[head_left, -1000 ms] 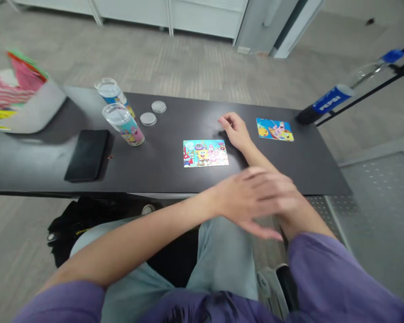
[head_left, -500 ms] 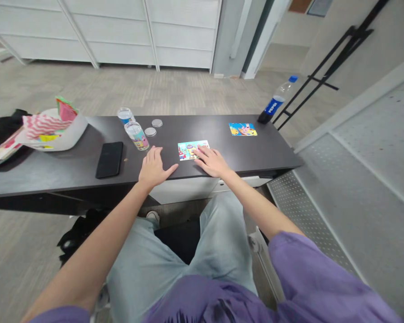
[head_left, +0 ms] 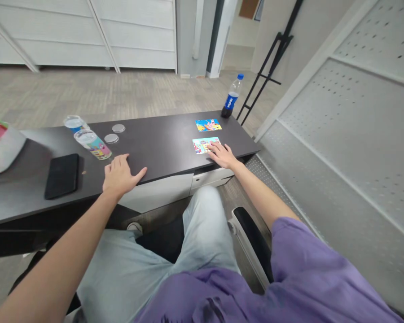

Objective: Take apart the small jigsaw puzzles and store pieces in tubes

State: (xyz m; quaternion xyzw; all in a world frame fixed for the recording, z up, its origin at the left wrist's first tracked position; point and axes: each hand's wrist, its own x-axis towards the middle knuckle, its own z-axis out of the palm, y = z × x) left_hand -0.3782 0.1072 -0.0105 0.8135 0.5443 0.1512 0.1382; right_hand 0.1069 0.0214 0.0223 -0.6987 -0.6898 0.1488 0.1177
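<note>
My right hand (head_left: 222,155) lies with its fingers spread on the lower right part of a colourful cartoon picture card (head_left: 199,146), covering that corner. Just behind it, flat on the dark tabletop (head_left: 158,139), is a second cartoon card (head_left: 208,125) with a blue background. Resting at the table's front edge, my left hand (head_left: 120,176) is open, thumb out to the side, and holds nothing. Near its fingertips stands a clear cylindrical container (head_left: 93,144) with a cartoon print. Another clear container (head_left: 75,123) is behind that one.
Two round silver lids (head_left: 111,138) lie beside the containers. A black phone (head_left: 62,176) is on the left, near a white basket (head_left: 10,150) with pink items. A Pepsi bottle (head_left: 231,98) stands at the far right corner. A chair armrest (head_left: 251,242) is by my right leg.
The view has turned right. My right hand has slid the card rightward along the table, so it now lies in front of the blue card. My left hand stays near the containers.
</note>
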